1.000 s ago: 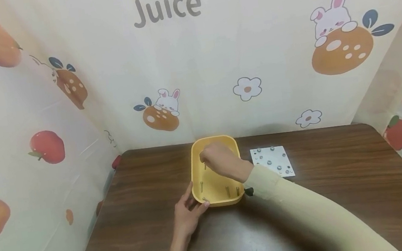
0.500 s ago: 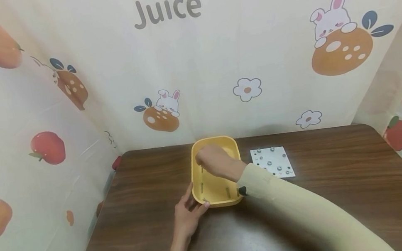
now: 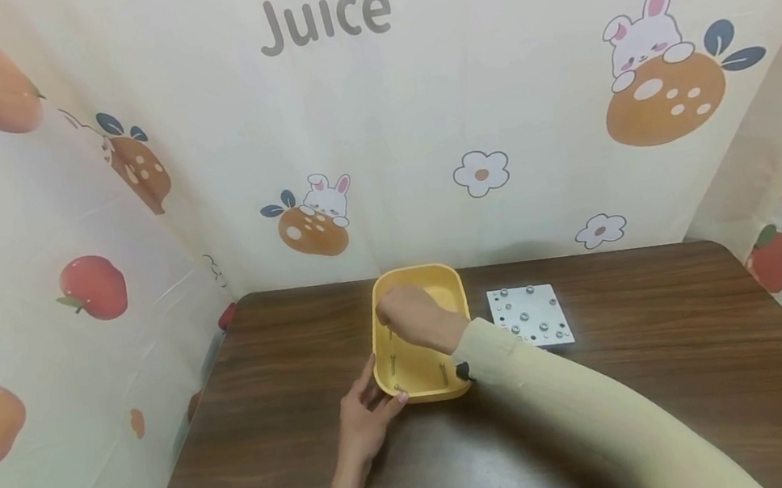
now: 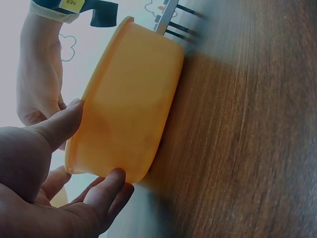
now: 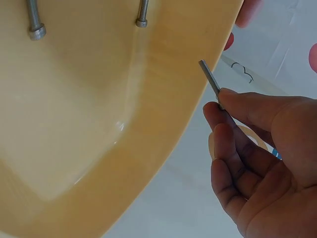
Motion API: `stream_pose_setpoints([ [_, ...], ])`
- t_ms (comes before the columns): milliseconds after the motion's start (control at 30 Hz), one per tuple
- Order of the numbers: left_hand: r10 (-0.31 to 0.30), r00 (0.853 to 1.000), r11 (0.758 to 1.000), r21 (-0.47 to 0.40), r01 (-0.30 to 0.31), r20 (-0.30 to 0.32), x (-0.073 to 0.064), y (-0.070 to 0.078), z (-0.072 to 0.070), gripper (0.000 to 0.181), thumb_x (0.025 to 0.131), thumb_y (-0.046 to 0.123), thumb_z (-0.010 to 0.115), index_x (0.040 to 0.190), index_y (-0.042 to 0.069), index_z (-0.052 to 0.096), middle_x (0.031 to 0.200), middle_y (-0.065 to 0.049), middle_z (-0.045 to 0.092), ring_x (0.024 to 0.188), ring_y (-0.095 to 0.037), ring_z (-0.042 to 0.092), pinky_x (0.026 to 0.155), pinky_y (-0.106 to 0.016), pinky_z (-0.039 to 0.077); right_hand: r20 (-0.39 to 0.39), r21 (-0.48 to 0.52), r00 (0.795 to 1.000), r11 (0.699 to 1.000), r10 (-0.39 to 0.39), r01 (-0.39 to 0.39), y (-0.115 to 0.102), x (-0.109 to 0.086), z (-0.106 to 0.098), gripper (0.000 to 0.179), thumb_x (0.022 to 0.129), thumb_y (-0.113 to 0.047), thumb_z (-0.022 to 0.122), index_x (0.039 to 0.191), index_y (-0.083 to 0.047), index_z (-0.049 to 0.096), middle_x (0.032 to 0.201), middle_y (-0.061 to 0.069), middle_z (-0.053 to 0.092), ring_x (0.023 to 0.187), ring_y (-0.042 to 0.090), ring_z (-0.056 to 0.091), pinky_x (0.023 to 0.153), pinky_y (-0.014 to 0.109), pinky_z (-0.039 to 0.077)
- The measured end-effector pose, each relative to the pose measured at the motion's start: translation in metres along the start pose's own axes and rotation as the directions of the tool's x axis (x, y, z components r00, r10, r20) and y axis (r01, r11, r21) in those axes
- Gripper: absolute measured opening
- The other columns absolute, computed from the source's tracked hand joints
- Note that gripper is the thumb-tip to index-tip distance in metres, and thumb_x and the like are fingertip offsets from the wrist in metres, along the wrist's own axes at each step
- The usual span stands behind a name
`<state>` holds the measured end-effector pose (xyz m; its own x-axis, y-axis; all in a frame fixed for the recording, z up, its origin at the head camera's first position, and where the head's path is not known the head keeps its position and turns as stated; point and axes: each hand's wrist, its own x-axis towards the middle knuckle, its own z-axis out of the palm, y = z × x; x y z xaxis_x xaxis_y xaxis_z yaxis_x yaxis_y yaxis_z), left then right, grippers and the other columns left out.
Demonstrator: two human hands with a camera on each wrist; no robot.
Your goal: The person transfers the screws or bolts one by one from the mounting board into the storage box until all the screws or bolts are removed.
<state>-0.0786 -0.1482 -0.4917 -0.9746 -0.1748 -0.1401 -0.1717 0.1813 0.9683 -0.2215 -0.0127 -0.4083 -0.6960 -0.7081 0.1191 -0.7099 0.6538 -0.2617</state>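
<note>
In the right wrist view my right hand [image 5: 267, 144] pinches a bolt [image 5: 210, 79] between thumb and fingertips, its threaded end pointing out. In the head view this hand [image 3: 414, 316] is over the far left part of a yellow plastic bin [image 3: 451, 285]. Socket-head bolts lie inside, among them one near the left wall [image 3: 393, 364] and one nearer the front [image 3: 443, 373]. My left hand [image 3: 365, 422] grips the bin's near left corner. The left wrist view shows its thumb at the rim and its other fingers along the bin's outer wall [image 4: 124, 99].
Right of the bin, a white metal plate [image 3: 534, 309] with holes and several nuts stands on the brown wooden table [image 3: 634, 312]. Black legs [image 4: 178, 29] show below the plate in the left wrist view. A printed curtain [image 3: 404, 112] hangs behind the table and at both sides.
My right hand has shifted a little to the left over the bin, still pinching the bolt. The left hand and the bin have not moved.
</note>
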Motion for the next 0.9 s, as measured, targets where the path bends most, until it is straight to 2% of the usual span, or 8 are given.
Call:
stream_pose_setpoints([
  [133, -0.004, 1.000, 1.000, -0.003, 0.004, 0.003, -0.001, -0.001, -0.001, 0.087, 0.086, 0.009, 0.088, 0.161, 0.014, 0.045, 0.161, -0.033, 0.040, 0.138, -0.042, 0.056, 0.104, -0.041, 0.058, 0.018, -0.010, 1.000, 1.000, 0.003, -0.003, -0.001, 0.002, 0.003, 0.034, 0.086, 0.011, 0.070, 0.065, -0.013, 0.060, 0.061, -0.004, 0.047, 0.058, 0.011, 0.039, 0.053, 0.022, 0.033],
  [200, -0.003, 1.000, 1.000, -0.004, 0.003, 0.004, -0.001, -0.001, -0.001, 0.086, 0.086, 0.009, 0.088, 0.161, 0.014, 0.045, 0.161, -0.034, 0.040, 0.138, -0.042, 0.056, 0.104, -0.041, 0.058, 0.030, -0.018, 1.000, 1.000, 0.008, -0.008, -0.001, 0.004, 0.005, 0.033, 0.087, 0.011, 0.071, 0.065, -0.012, 0.060, 0.060, -0.003, 0.049, 0.058, 0.011, 0.038, 0.053, 0.022, 0.033],
  [333, 0.002, 1.000, 1.000, 0.005, -0.002, 0.002, -0.001, -0.002, -0.001, 0.086, 0.086, 0.010, 0.088, 0.161, 0.014, 0.046, 0.161, -0.033, 0.039, 0.138, -0.043, 0.056, 0.104, -0.042, 0.058, 0.063, -0.032, 0.998, 0.999, 0.030, -0.028, -0.001, 0.005, 0.008, 0.021, 0.089, 0.007, 0.074, 0.075, -0.009, 0.070, 0.069, 0.002, 0.065, 0.061, 0.012, 0.045, 0.057, 0.024, 0.043],
  [433, 0.009, 1.000, 1.000, 0.003, -0.009, 0.002, -0.001, -0.002, -0.001, 0.086, 0.086, 0.010, 0.088, 0.161, 0.014, 0.045, 0.161, -0.034, 0.039, 0.138, -0.043, 0.056, 0.104, -0.041, 0.058, 0.089, -0.046, 0.995, 0.998, 0.045, -0.041, -0.001, 0.007, 0.009, 0.015, 0.089, 0.003, 0.076, 0.082, -0.009, 0.074, 0.077, 0.002, 0.071, 0.065, 0.014, 0.052, 0.062, 0.026, 0.050],
  [733, 0.011, 1.000, 1.000, -0.015, -0.010, 0.008, -0.001, -0.001, 0.000, 0.085, 0.087, 0.008, 0.086, 0.161, 0.012, 0.045, 0.161, -0.035, 0.038, 0.138, -0.043, 0.056, 0.104, -0.039, 0.058, 0.135, -0.065, 0.986, 0.994, 0.094, -0.086, 0.001, 0.011, 0.016, 0.013, 0.097, -0.004, 0.074, 0.086, -0.010, 0.073, 0.084, 0.002, 0.073, 0.074, 0.016, 0.062, 0.074, 0.030, 0.058],
  [900, 0.021, 1.000, 0.999, -0.033, -0.021, 0.012, -0.001, 0.001, 0.000, 0.086, 0.087, 0.008, 0.086, 0.162, 0.011, 0.043, 0.161, -0.036, 0.036, 0.139, -0.044, 0.055, 0.104, -0.039, 0.058, 0.154, -0.071, 0.982, 0.993, 0.108, -0.098, 0.004, 0.016, 0.021, 0.019, 0.097, -0.002, 0.071, 0.081, -0.011, 0.070, 0.078, 0.001, 0.069, 0.070, 0.015, 0.058, 0.070, 0.029, 0.057],
])
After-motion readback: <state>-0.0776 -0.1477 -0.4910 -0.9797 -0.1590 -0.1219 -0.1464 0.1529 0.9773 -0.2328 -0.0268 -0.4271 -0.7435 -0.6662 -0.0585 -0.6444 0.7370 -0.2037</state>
